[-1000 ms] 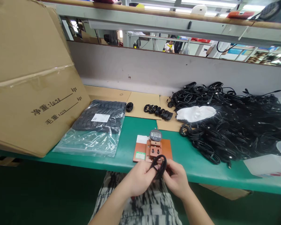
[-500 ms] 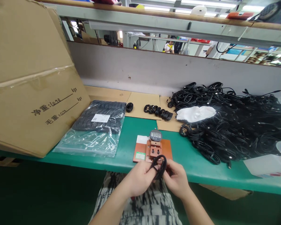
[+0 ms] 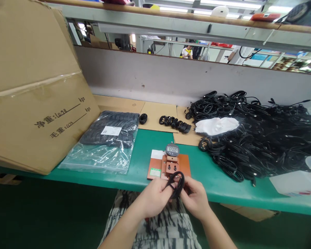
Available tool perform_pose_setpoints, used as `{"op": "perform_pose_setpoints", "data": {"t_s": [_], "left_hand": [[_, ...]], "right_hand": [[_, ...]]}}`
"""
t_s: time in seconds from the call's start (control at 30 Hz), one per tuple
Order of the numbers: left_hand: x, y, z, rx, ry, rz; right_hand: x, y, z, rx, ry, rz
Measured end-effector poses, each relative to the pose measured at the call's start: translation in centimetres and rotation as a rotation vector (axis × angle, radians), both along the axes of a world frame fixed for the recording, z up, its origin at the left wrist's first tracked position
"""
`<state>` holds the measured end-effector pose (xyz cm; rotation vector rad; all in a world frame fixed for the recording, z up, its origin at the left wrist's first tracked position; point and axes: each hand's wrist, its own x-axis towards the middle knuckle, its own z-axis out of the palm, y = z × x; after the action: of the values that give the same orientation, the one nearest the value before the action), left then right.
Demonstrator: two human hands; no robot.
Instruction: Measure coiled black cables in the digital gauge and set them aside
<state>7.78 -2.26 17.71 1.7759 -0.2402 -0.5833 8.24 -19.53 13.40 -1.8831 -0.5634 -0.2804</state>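
1. A black cable coil is grasped in both hands, just in front of the digital gauge.
2. The coil is clenched from one side by the left hand and from the other by the right hand; both hands are located directly in front of the gauge.
3. The gauge is mounted on a copper-coloured plate, which is set on a green workbench.
4. 2 small groups of black coils are placed behind the gauge on cardboard sheets.
5. A heap of black cables is spread to the right of the gauge, and a white cloth is laid on it.
6. A clear plastic bag of black coils is laid to the left of the gauge, beside a large cardboard box.
7. Patterned trousers are seen below the hands, nearer than the gauge.
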Motion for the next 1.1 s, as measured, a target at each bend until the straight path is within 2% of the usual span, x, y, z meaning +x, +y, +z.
{"op": "perform_pose_setpoints", "data": {"t_s": [0.47, 0.87, 1.0, 1.1], "left_hand": [[0.0, -0.1, -0.5, -0.015, -0.013, -0.006], [0.0, -0.3, -0.1, -0.074, -0.017, 0.022], [-1.0, -0.4, 0.2, -0.1, -0.059, 0.083], [-2.7, -0.1, -0.6, -0.047, -0.048, 0.117]], "right_hand": [[0.0, 0.0, -0.1, -0.009, 0.009, -0.009], [0.0, -0.2, -0.4, -0.027, 0.032, 0.003], [0.0, -0.6, -0.9, -0.006, 0.035, 0.022], [0.0, -0.8, -1.3, 0.034, 0.075, 0.025]]}}
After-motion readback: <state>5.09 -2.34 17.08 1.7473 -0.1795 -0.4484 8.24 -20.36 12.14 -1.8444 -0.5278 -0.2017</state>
